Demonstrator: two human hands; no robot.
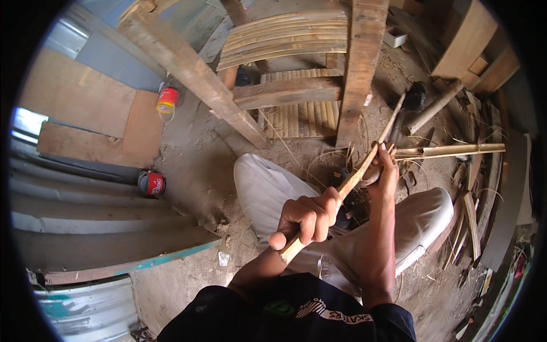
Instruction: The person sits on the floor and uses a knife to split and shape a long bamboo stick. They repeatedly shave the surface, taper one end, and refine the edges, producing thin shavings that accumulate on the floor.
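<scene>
A long pale bamboo strip [358, 174] runs slantwise in front of me, its narrow tip pointing away to the upper right. My left hand [307, 219] is wrapped round the strip near its close end. Farther along, my right hand [383, 172] is closed on what looks like a knife, with a brown rounded handle end [372, 174] showing at the palm. A dark grey blade-like shape [395, 129] extends beyond the fingers, beside the strip. My right fingertips are at the strip, and where the blade meets it is hidden.
A wooden frame [360, 74] with bamboo slats [285, 40] stands ahead. Bamboo lengths [456, 150], a round pole [436, 106] and scrap wood [470, 219] lie to the right. Red cans [166, 100] and corrugated sheets [85, 211] are on the left. My bent legs [268, 182] are beneath my hands.
</scene>
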